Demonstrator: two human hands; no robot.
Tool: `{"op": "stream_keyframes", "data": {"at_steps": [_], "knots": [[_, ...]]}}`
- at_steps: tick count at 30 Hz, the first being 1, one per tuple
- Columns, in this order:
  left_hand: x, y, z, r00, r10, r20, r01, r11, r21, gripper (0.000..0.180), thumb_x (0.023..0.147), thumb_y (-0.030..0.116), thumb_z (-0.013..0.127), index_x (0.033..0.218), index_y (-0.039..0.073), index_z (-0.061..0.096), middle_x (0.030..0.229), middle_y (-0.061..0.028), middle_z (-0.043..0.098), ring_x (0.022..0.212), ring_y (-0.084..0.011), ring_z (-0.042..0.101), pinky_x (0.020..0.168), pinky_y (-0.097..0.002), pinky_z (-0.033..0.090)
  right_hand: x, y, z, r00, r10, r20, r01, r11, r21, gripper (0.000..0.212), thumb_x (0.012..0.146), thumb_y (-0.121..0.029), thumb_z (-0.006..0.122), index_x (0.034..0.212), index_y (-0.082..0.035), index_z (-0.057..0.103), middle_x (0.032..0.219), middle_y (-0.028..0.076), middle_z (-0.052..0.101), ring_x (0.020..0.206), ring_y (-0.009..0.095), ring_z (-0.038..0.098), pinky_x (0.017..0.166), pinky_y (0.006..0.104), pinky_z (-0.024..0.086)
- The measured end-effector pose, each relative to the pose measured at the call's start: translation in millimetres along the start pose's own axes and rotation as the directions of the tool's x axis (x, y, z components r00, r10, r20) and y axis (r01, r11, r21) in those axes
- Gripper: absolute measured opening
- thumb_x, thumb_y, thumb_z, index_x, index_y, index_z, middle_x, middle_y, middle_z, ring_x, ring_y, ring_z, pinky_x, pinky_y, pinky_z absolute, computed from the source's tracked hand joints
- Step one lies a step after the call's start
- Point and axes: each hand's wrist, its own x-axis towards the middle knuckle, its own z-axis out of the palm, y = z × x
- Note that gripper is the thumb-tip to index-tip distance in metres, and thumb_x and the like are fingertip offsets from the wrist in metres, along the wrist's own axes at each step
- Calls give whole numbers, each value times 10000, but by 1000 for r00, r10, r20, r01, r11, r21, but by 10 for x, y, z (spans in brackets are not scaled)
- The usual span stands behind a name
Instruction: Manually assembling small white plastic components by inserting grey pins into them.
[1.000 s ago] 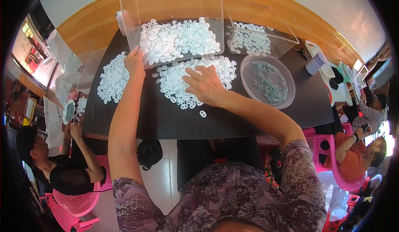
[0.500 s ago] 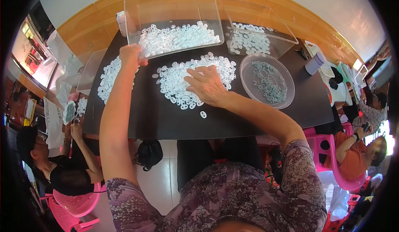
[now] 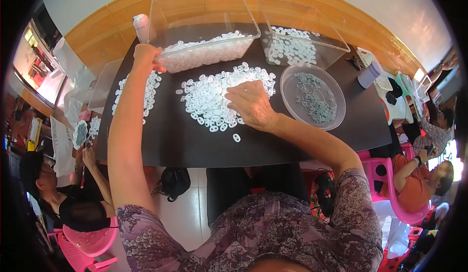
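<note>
My left hand (image 3: 147, 57) grips the near left corner of a clear plastic bin (image 3: 204, 8), which holds a heap of small white plastic pieces. A broad pile of the same white two-hole oval pieces (image 3: 207, 99) lies on the dark table before me. On the pile's right side rests my right hand (image 3: 251, 103), back up, with its fingers stretched out to the left over the pieces. Its fingertips are partly hidden; no piece shows in its grasp. One loose two-hole oval piece (image 3: 237, 138) lies apart, nearer to me.
Another white pile (image 3: 150, 91) sits left, partly behind my forearm. To the right stand a round clear tray (image 3: 288, 96) of small grey-green pieces, a second clear bin (image 3: 336, 45) with white pieces, pliers (image 3: 354, 63) and a lavender bottle (image 3: 369, 75). People sit on both sides.
The bin's near rim has come up, and the bin now sits less tipped toward me. My left hand moved slightly left with it. My right hand shifted right, its fingers closer together.
</note>
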Motion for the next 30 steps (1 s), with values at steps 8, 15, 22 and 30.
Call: {"op": "stream_keyframes", "data": {"at_steps": [8, 15, 22, 30], "knots": [[220, 33, -58, 989, -105, 108, 105, 994, 2, 485, 780, 101, 642, 1105, -167, 400, 883, -296, 560, 452, -392, 580, 356, -408, 527, -148, 213, -263, 995, 73, -63, -71, 997, 34, 238, 677, -21, 699, 907, -46, 641, 881, 76, 657, 796, 245, 598, 685, 362, 406], [88, -20, -68, 978, 23, 210, -5, 996, -85, 801, 780, 545, 600, 1157, -132, 398, 733, -267, 570, 413, -310, 574, 327, -303, 468, -252, 52, -453, 984, 177, -15, -175, 982, 67, 203, 695, -2, 670, 893, -37, 643, 788, 76, 622, 715, 252, 552, 665, 355, 410], [-157, -152, -173, 916, 383, -122, -269, 810, 521, 773, 805, 664, 444, 1039, -60, 581, 762, -195, 620, 527, -258, 620, 530, -348, 497, -398, -278, -530, 963, 237, 131, -246, 968, 59, 160, 702, -32, 667, 859, -45, 646, 712, 78, 572, 673, 259, 510, 635, 360, 395], [-1783, -577, 67, 577, 795, 187, -791, 488, 369, 205, 861, 66, 555, 1044, 65, 648, 808, -39, 658, 665, -98, 582, 562, -232, 463, -521, -557, -351, 951, 285, 118, -297, 949, 103, 116, 711, -64, 673, 821, -46, 643, 702, 82, 551, 679, 261, 515, 641, 366, 398]]}}
